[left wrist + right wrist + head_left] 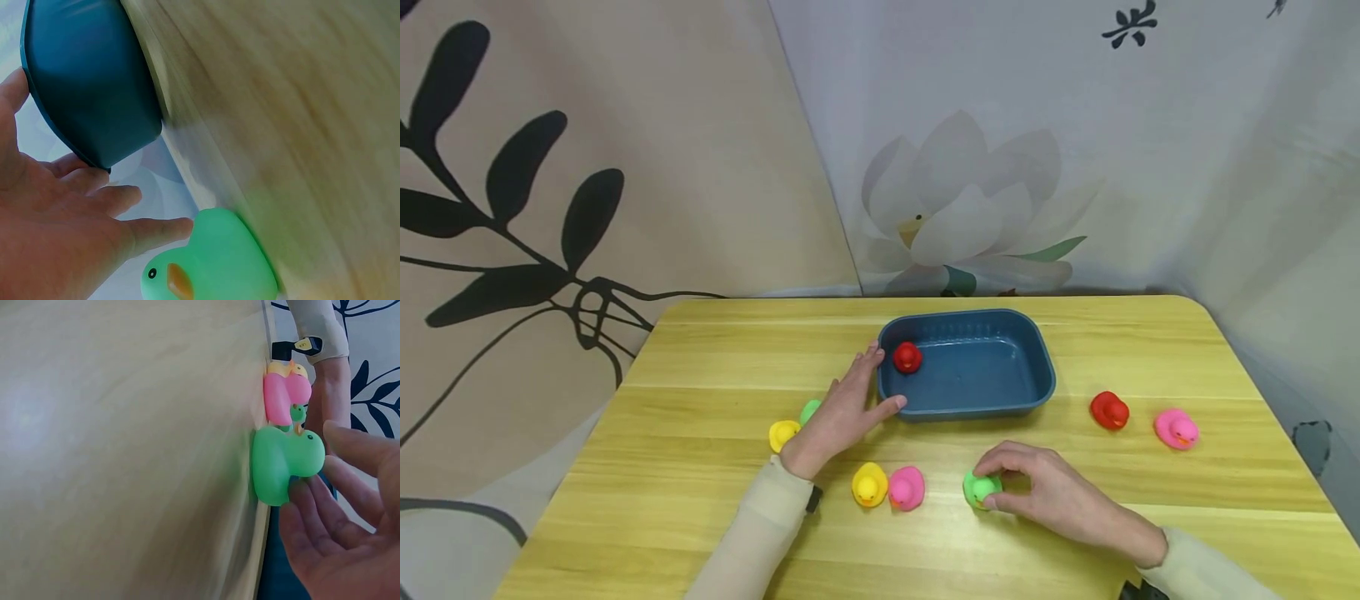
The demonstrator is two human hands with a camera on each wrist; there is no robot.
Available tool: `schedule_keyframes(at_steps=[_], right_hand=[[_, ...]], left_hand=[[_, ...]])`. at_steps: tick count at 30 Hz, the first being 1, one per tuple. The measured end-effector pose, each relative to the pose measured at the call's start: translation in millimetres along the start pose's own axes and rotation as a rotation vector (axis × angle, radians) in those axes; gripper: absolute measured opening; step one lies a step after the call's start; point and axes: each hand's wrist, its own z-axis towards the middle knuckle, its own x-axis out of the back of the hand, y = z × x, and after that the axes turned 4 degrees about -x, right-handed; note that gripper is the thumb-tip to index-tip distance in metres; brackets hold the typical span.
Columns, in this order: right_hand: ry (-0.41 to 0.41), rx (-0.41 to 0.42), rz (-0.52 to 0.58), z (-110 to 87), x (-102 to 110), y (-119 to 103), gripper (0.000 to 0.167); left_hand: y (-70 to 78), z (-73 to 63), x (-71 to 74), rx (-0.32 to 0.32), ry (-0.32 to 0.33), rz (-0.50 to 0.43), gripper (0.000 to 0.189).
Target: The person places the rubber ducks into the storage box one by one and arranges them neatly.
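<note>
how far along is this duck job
Seemingly done: one red duck sits in the blue container. In hand: the right hand curls around a green duck on the table. Likely left: two yellow ducks, two pink ducks, another red duck and another green duck, outside the container.

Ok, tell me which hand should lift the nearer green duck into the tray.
Probably the right hand: its grip is around that green duck, while the left hand is over at the tray, touching its rim.

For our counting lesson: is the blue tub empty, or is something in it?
Not empty: one red duck sits inside the blue tub, near its left end.
</note>
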Motion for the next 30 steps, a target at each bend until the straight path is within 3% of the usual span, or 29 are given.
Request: schedule_keyframes(at_steps=[20, 30], right_hand=[[-0.005, 0.069, -0.073, 1.5, -0.6, 0.1, 0.023], [0.037, 0.099, -0.058, 1.2, 3.6, -8.9, 0.025]], left_hand=[[0.5, 1.3, -1.7, 0.010, 0.001, -0.003, 0.091], [-0.4, 0.8, -1.7, 0.007, 0.003, -0.014, 0.091]])
